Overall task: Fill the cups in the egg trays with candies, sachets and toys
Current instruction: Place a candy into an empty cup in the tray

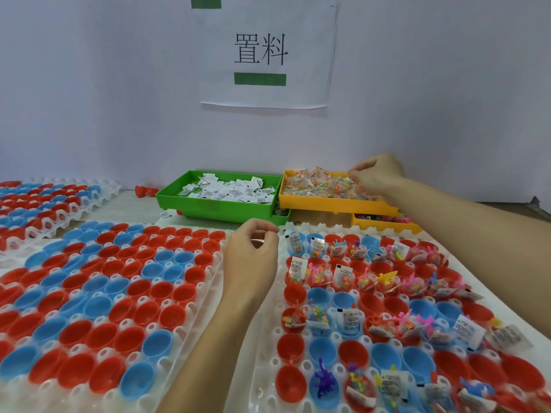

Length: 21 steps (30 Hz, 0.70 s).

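My right hand (374, 177) reaches into the yellow tray (334, 205) at the back and pinches the clear candy packets (316, 181) piled there. My left hand (253, 257) hovers between the two near egg trays with its fingers loosely curled, and I see nothing in it. The right egg tray (264, 353) has red and blue cups; many of them hold candy packets, sachets and small toys. All the cups in the left egg tray (182, 332) are empty. White sachets (232, 190) fill the green tray (214, 210).
A lower yellow tray (387, 226) under the candy tray holds colourful toys (383, 217). A third egg tray (98, 198) with red and blue cups lies at the far left. Loose red cup halves (146, 191) sit beside the green tray. A wall with a paper sign stands behind.
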Each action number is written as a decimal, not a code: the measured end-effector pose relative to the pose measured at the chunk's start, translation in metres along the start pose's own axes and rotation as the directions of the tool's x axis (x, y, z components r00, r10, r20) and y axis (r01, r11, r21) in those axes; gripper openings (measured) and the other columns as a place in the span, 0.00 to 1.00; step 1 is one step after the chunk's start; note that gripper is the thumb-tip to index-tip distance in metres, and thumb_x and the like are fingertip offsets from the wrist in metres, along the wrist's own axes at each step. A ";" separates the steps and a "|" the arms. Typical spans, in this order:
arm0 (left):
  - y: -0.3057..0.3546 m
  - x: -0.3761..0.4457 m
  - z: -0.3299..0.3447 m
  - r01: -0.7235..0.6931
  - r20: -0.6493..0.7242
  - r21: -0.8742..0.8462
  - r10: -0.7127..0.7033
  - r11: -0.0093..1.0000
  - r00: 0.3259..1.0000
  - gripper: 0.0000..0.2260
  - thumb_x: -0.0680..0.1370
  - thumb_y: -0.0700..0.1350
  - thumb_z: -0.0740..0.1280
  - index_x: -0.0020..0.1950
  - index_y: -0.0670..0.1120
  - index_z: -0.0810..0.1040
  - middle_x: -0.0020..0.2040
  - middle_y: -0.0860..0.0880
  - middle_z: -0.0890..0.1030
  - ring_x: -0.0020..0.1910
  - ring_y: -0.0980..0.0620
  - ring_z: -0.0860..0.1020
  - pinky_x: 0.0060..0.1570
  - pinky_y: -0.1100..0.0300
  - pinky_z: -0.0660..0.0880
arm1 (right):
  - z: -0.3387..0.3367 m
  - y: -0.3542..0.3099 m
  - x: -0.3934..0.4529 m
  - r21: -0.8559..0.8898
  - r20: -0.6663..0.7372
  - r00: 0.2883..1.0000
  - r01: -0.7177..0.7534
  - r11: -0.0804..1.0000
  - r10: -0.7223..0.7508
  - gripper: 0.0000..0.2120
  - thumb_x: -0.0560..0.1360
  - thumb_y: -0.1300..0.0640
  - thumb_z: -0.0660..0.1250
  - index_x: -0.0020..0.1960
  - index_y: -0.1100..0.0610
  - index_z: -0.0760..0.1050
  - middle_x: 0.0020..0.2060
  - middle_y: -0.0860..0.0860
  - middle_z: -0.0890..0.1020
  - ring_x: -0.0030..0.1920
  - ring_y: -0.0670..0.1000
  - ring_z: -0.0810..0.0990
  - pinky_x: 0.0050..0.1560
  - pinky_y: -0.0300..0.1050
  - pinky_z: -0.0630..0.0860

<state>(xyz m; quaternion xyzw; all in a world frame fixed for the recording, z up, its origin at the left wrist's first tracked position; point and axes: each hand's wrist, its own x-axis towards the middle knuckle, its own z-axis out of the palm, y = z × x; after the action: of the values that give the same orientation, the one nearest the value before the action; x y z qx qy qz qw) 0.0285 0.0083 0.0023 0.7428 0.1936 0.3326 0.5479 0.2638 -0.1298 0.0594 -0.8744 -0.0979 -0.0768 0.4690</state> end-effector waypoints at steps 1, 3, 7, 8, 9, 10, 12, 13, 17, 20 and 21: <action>0.001 -0.001 0.000 0.001 0.003 0.006 -0.001 1.000 1.000 0.10 0.78 0.38 0.63 0.44 0.50 0.80 0.42 0.52 0.82 0.39 0.62 0.77 0.33 0.76 0.70 | -0.005 0.000 -0.004 0.054 0.010 1.000 -0.023 0.998 0.022 0.04 0.78 0.60 0.70 0.46 0.53 0.80 0.49 0.52 0.83 0.42 0.51 0.85 0.37 0.41 0.79; 0.004 -0.002 0.000 -0.001 0.012 0.008 0.001 1.000 1.000 0.10 0.79 0.38 0.63 0.44 0.51 0.80 0.42 0.52 0.82 0.42 0.59 0.78 0.33 0.76 0.71 | -0.014 0.000 -0.012 0.185 0.073 0.995 -0.076 0.980 0.063 0.03 0.79 0.61 0.68 0.50 0.56 0.81 0.50 0.53 0.84 0.40 0.50 0.85 0.39 0.42 0.80; 0.011 -0.007 0.000 -0.017 0.064 -0.013 0.018 1.000 0.998 0.09 0.79 0.39 0.63 0.45 0.51 0.80 0.42 0.51 0.83 0.42 0.55 0.80 0.35 0.67 0.73 | -0.033 -0.004 -0.045 0.451 0.265 0.963 -0.162 0.878 0.042 0.07 0.81 0.61 0.66 0.57 0.60 0.79 0.50 0.56 0.84 0.41 0.50 0.85 0.43 0.42 0.79; 0.014 -0.009 0.000 -0.029 0.090 -0.031 0.032 0.999 0.995 0.09 0.79 0.39 0.63 0.46 0.51 0.80 0.41 0.51 0.84 0.41 0.54 0.81 0.35 0.65 0.74 | -0.038 -0.006 -0.057 0.487 0.302 0.953 -0.162 0.858 0.009 0.08 0.81 0.61 0.66 0.58 0.61 0.78 0.48 0.55 0.84 0.40 0.50 0.85 0.42 0.41 0.78; 0.017 -0.011 0.000 -0.041 0.119 -0.052 0.047 0.998 0.992 0.09 0.80 0.39 0.63 0.47 0.51 0.79 0.40 0.51 0.84 0.40 0.54 0.82 0.35 0.63 0.75 | -0.043 -0.007 -0.070 0.507 0.328 0.944 -0.154 0.848 -0.025 0.09 0.80 0.60 0.66 0.59 0.61 0.78 0.46 0.54 0.84 0.38 0.49 0.85 0.41 0.40 0.77; 0.020 -0.014 0.001 -0.054 0.149 -0.073 0.065 0.996 0.987 0.08 0.80 0.39 0.63 0.47 0.50 0.79 0.39 0.50 0.84 0.38 0.54 0.82 0.34 0.61 0.76 | -0.049 -0.007 -0.084 0.523 0.348 0.936 -0.141 0.840 -0.060 0.10 0.80 0.60 0.66 0.59 0.61 0.78 0.44 0.53 0.84 0.36 0.48 0.84 0.39 0.40 0.77; 0.025 -0.019 0.002 -0.086 0.203 -0.113 0.107 0.990 0.973 0.08 0.81 0.39 0.63 0.48 0.49 0.80 0.37 0.50 0.85 0.36 0.54 0.83 0.34 0.55 0.77 | -0.062 -0.005 -0.111 0.543 0.380 0.916 -0.108 0.833 -0.129 0.12 0.77 0.57 0.68 0.58 0.61 0.79 0.41 0.54 0.85 0.35 0.47 0.83 0.38 0.39 0.78; 0.027 -0.021 0.003 -0.102 0.226 -0.132 0.130 0.986 0.965 0.07 0.81 0.39 0.64 0.48 0.49 0.80 0.37 0.50 0.85 0.36 0.52 0.83 0.34 0.52 0.78 | -0.069 -0.003 -0.124 0.535 0.392 0.906 -0.084 0.840 -0.160 0.13 0.75 0.55 0.69 0.56 0.60 0.80 0.42 0.54 0.86 0.35 0.47 0.83 0.37 0.38 0.79; 0.036 -0.026 0.006 -0.158 0.340 -0.231 0.231 0.960 0.911 0.04 0.80 0.40 0.67 0.50 0.47 0.81 0.38 0.47 0.85 0.38 0.49 0.83 0.35 0.61 0.77 | -0.084 0.000 -0.167 0.439 0.395 0.885 0.052 0.897 -0.245 0.11 0.72 0.49 0.69 0.50 0.53 0.85 0.42 0.53 0.87 0.36 0.50 0.84 0.35 0.38 0.79; 0.040 -0.031 0.006 -0.169 0.485 -0.282 0.293 0.944 0.824 0.05 0.77 0.44 0.72 0.51 0.47 0.82 0.40 0.47 0.85 0.39 0.50 0.83 0.41 0.57 0.79 | -0.079 0.000 -0.185 0.350 0.400 0.861 0.175 0.920 -0.316 0.09 0.73 0.48 0.69 0.50 0.49 0.84 0.39 0.52 0.87 0.37 0.50 0.85 0.36 0.37 0.80; 0.041 -0.032 0.006 -0.174 0.516 -0.287 0.305 0.942 0.801 0.07 0.75 0.44 0.73 0.52 0.47 0.83 0.41 0.46 0.85 0.41 0.48 0.83 0.44 0.53 0.80 | -0.076 0.001 -0.189 0.334 0.408 0.852 0.196 0.922 -0.329 0.08 0.74 0.48 0.69 0.50 0.48 0.83 0.38 0.52 0.87 0.37 0.50 0.85 0.38 0.38 0.80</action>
<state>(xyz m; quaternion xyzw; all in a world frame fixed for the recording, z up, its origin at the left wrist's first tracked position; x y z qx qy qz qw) 0.0074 -0.0302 0.0308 0.7585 -0.1081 0.1902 0.6138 0.0782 -0.2128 0.0574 -0.7705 -0.3346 0.0813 0.5365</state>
